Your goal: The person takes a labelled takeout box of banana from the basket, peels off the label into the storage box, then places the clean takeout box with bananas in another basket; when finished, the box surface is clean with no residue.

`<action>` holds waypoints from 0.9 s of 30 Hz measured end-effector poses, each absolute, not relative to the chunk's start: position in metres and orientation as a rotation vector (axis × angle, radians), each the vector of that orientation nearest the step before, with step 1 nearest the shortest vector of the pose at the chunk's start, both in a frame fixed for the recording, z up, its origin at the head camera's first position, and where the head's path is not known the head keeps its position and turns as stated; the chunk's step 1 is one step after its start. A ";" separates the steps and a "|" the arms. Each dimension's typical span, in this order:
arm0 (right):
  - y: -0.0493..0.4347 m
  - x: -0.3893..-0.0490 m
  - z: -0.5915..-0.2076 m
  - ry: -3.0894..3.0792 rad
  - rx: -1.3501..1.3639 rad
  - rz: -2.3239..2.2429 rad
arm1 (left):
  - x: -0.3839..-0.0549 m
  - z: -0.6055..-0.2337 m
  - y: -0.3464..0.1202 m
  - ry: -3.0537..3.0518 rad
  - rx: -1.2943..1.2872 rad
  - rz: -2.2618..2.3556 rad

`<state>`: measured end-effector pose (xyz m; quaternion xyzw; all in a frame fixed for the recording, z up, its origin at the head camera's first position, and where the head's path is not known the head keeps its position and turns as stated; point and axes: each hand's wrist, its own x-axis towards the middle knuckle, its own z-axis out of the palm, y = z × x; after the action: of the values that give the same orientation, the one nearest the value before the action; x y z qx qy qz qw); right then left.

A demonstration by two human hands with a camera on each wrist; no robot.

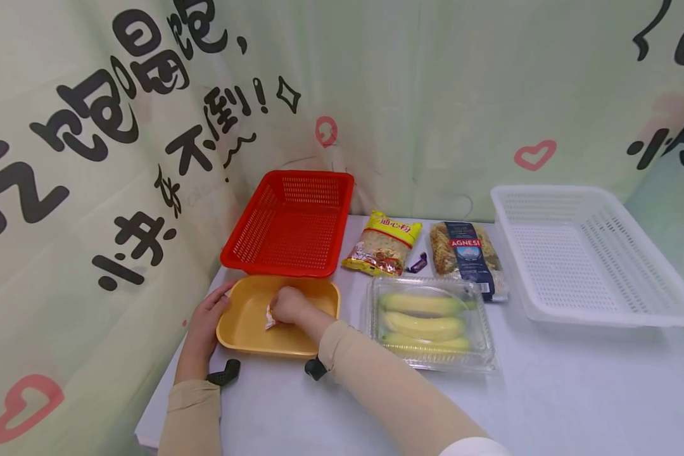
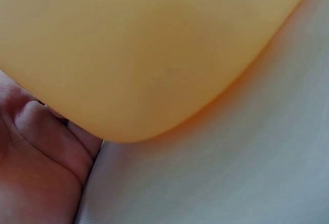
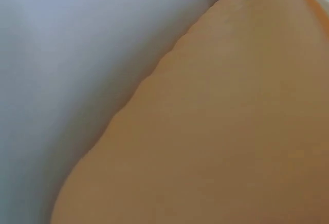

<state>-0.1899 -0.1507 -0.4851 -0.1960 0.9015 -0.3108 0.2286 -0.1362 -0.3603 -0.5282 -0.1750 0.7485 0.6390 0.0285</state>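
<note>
In the head view my left hand (image 1: 205,320) rests against the left side of a yellow plastic basin (image 1: 242,316), fingers along the rim. The left wrist view shows part of the palm (image 2: 41,157) beside the basin's curved outer wall (image 2: 154,70). My right hand (image 1: 289,305) reaches down inside the basin and pinches a small white-and-red wrapped packet (image 1: 270,318). The fingertips and part of the packet are hidden under the hand. The basin's wall (image 3: 205,131) fills much of the right wrist view.
Behind the basin is a red basket (image 1: 285,259). To the right lie a yellow-topped pasta bag (image 1: 382,244), a small purple-wrapped piece (image 1: 418,263), an AGNESI pasta bag (image 1: 468,253) and a clear box (image 1: 487,354) of bananas (image 1: 424,326). A white basket (image 1: 610,316) stands far right.
</note>
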 end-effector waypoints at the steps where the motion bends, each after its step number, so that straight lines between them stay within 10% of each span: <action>1: -0.150 -0.190 -0.485 2.477 -0.535 -0.862 | -0.136 -0.528 -0.360 2.305 -0.541 1.975; 27: -0.143 -0.190 -0.487 2.546 -0.510 -0.762 | -0.138 -0.529 -0.361 2.275 -0.552 1.999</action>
<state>-0.1895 -0.1429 -0.4868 -0.1839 0.9186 -0.2751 0.2161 -0.1384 -0.3610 -0.5291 -0.1792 0.7388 0.6489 0.0317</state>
